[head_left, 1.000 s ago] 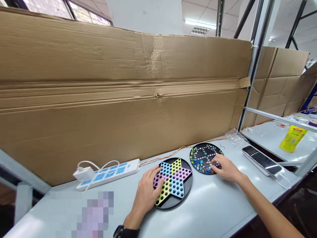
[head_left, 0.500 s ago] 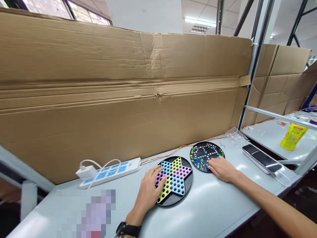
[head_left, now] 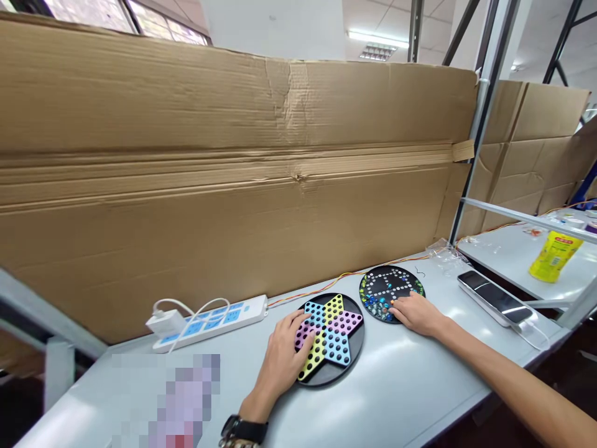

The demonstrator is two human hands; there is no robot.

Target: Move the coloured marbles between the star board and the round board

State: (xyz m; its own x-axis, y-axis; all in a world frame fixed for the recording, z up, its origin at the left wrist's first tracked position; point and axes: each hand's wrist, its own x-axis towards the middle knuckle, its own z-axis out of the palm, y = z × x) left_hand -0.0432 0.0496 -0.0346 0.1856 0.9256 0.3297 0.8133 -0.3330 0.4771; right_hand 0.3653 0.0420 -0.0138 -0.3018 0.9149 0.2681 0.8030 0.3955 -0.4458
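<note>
A Chinese checkers board (head_left: 336,347), a coloured six-pointed star with black holes on a round black base, lies flat on the table. My left hand (head_left: 285,354) rests on its left side, thumb and fingers spread apart over the pink and yellow points. Behind it to the right is a round black tray (head_left: 385,276) with glass marbles (head_left: 379,307) along its near rim and small white dots across the middle. Over the tray's near right part, my right hand (head_left: 416,313) has its fingers bent down and drawn together among the marbles. What its fingertips hold, if anything, is hidden.
A white power strip (head_left: 252,313) with a plugged-in charger (head_left: 166,324) lies at the left. On the right are a phone (head_left: 499,295) on a white block and crumpled clear plastic (head_left: 445,254). Cardboard (head_left: 233,236) walls the back; a metal post (head_left: 478,124) stands right.
My right hand's fingers have drawn in closer together over the marbles. My left hand has stayed on the board, and the view has shifted very slightly.
</note>
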